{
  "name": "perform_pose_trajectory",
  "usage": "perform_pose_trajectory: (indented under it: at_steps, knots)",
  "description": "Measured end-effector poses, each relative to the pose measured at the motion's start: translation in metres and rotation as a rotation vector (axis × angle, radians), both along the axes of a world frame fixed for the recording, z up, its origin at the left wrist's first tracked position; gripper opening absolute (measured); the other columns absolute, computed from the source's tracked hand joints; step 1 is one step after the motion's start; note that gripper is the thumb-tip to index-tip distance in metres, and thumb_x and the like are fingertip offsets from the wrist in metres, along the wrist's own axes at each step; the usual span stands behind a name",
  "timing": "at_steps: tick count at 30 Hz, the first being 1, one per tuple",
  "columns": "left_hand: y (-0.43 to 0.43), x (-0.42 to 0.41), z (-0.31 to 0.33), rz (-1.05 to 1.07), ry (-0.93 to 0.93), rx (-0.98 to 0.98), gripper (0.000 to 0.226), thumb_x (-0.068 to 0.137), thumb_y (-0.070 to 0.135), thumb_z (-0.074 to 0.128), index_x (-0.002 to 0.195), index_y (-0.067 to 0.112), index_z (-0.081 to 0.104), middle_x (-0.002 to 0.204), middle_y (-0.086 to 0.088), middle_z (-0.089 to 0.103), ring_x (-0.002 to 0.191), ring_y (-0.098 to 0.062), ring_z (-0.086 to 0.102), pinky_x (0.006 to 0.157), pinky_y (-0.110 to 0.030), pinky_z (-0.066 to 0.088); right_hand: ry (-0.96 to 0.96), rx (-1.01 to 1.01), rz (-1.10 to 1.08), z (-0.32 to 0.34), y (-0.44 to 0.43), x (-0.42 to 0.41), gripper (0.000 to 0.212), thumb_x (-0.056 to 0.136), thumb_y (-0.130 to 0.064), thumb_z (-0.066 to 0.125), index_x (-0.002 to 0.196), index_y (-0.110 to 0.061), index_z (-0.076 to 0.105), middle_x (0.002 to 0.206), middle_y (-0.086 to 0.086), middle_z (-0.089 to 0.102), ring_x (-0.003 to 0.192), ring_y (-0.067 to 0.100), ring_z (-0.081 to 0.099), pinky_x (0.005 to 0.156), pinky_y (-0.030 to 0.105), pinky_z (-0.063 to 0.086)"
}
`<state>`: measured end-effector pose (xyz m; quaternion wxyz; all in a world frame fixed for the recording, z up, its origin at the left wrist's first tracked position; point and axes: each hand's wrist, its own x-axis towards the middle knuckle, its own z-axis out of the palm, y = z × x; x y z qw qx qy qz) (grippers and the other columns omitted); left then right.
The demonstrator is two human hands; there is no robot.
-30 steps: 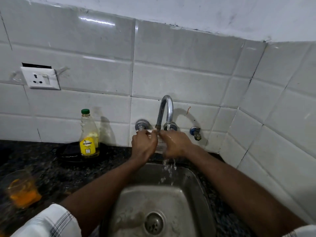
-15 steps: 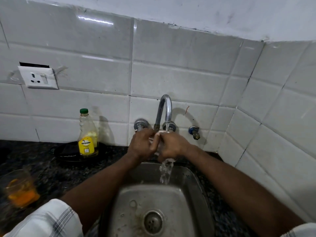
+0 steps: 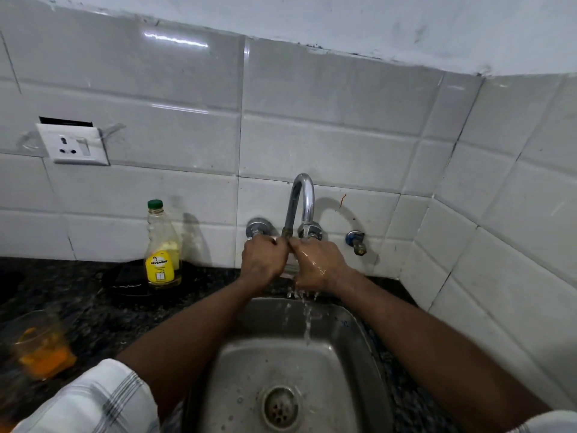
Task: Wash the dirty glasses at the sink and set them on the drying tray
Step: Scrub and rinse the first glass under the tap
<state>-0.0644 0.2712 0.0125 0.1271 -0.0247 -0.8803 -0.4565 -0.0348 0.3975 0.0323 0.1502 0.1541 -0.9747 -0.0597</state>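
Since half a second ago, runoff thins to a trickle; my left hand (image 3: 263, 260) and right hand (image 3: 318, 265) stay clamped around the clear drinking glass (image 3: 290, 267) under the curved chrome tap (image 3: 301, 204). I judge one glass mid-rinse; the orange-stained tumbler (image 3: 42, 348) on the dark granite counter (image 3: 93, 307) waits unwashed, no drying tray visible.

Dim, tile glare, blurred bowed edges

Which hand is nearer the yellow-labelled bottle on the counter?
Left. The left hand is under the tap, right of the bottle; the right hand lies beyond it, farther right.
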Motion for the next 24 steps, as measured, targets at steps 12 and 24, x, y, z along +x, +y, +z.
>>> perform_pose_trajectory:
  at_steps: [12,24]
  knots:
    - [-0.002,0.005,0.000,-0.074,0.056,-0.010,0.040,0.103,0.031,0.046,0.071,0.014,0.061,0.064,0.003,0.059,0.056,-0.004,0.052,0.047,-0.013,0.034,-0.031,0.004,-0.007,0.005,-0.001,0.006,0.070,0.075,-0.042,0.076,0.134,-0.018,0.046,0.121,0.003,0.063,0.105,0.022,0.060,0.085,0.033,0.048]
    - [0.002,0.003,-0.012,-0.079,0.240,0.025,0.034,0.101,0.033,0.050,0.078,0.014,0.065,0.071,0.001,0.063,0.062,-0.008,0.058,0.056,-0.015,0.035,-0.120,-0.133,-0.001,0.011,0.004,0.008,0.073,0.070,-0.041,0.079,0.133,-0.022,0.047,0.116,0.001,0.065,0.101,0.021,0.063,0.079,0.030,0.050]
